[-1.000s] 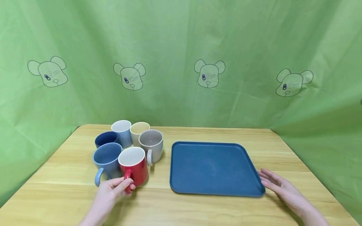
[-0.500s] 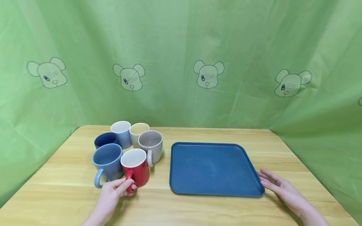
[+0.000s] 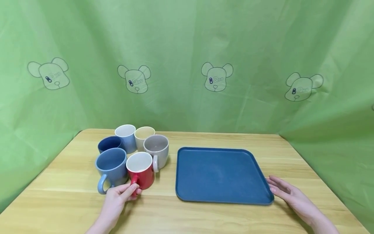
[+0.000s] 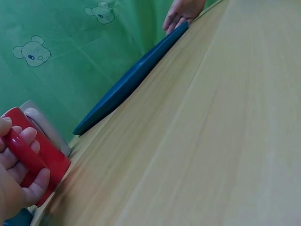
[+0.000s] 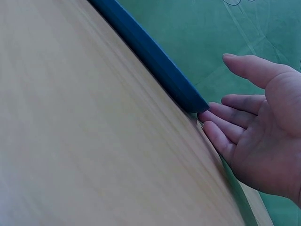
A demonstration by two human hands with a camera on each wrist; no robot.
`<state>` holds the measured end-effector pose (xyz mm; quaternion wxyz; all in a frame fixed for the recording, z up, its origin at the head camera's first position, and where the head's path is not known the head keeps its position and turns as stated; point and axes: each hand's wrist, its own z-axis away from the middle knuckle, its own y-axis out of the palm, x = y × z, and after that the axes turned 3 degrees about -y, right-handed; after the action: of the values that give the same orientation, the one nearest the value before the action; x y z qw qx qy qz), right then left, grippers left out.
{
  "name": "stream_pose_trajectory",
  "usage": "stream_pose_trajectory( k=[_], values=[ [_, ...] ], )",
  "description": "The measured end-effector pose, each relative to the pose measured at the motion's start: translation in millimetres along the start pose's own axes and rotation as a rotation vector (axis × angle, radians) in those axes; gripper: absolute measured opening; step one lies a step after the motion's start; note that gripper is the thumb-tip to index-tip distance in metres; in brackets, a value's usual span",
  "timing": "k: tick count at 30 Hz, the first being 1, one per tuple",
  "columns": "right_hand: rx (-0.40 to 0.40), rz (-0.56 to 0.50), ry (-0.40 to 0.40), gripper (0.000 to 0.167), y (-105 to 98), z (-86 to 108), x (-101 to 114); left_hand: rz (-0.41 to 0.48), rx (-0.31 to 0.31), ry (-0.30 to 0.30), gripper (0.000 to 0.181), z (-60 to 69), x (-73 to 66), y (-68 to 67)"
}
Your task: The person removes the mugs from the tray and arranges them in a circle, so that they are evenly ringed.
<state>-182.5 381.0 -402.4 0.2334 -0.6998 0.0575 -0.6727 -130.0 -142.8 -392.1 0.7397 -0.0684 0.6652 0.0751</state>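
My left hand (image 3: 117,200) grips the handle of a red mug (image 3: 146,178) with a white inside, which stands upright at the front of a group of mugs. In the left wrist view its fingers wrap through the red handle (image 4: 23,151). Close by on its left is a blue mug (image 3: 112,165), and behind on the right a grey mug (image 3: 160,152). A flat blue tray (image 3: 216,175) lies to the right. Beside the tray's near right corner rests my right hand (image 3: 295,198), fingers loosely extended; in the right wrist view its fingertips (image 5: 211,110) touch the tray's edge.
Behind stand a dark blue mug (image 3: 109,144), a light blue mug (image 3: 127,139) with a white inside, and a cream mug (image 3: 143,135). The wooden table (image 3: 163,217) ends at a green curtain (image 3: 175,97) at the back and sides.
The red mug, held by my left hand, has shifted slightly to the right and then a little away from me, toward the grey mug. My right hand and the tray stay put.
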Motion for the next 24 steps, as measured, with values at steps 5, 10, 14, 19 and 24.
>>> stream_pose_trajectory(
  k=[5,10,14,19,24],
  values=[
    [-0.007,0.02,0.015,0.059,-3.4,3.5,-0.5,-0.13,-0.036,0.038,0.023,0.1,-4.9,3.4],
    [-0.003,0.092,0.019,0.059,-5.5,4.2,5.7,-0.359,-0.225,0.244,0.017,5.9,-16.0,7.7],
    [-0.002,0.223,0.001,0.058,-2.6,2.2,15.9,-0.431,-0.297,0.425,0.016,13.2,-37.0,17.2],
    [0.001,0.427,-0.071,0.058,2.9,-4.9,39.4,-0.407,-0.154,0.519,0.016,16.1,-68.2,44.6],
    [0.024,0.452,-0.142,0.056,4.6,-17.3,69.6,-0.314,0.039,0.542,0.017,7.6,-91.1,83.0]
  ],
)
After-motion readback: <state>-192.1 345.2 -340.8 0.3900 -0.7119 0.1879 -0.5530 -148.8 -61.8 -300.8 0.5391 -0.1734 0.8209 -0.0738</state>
